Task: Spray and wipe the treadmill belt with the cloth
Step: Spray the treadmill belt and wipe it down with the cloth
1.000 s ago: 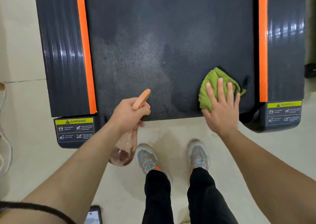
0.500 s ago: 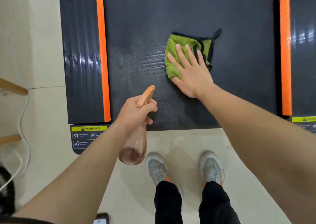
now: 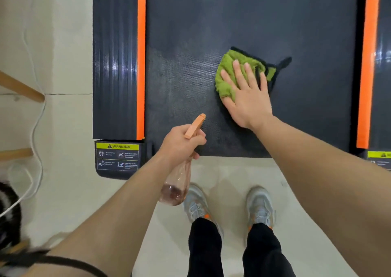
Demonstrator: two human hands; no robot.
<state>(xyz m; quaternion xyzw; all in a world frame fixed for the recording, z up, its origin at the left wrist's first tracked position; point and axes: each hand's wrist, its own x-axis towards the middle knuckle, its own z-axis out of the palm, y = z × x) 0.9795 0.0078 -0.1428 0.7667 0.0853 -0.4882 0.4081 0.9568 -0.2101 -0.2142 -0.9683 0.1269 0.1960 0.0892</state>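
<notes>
Cloth (image 3: pixel 228 65) lies partly hidden under flat right hand (image 3: pixel 248 101); left hand (image 3: pixel 179 143) grips spray bottle (image 3: pixel 177 184), hiding neck.

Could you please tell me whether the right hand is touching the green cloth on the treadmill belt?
Touching. The head view shows the right hand laid flat on the green cloth, straight fingers spread over it, pressing it onto the treadmill belt.
</notes>
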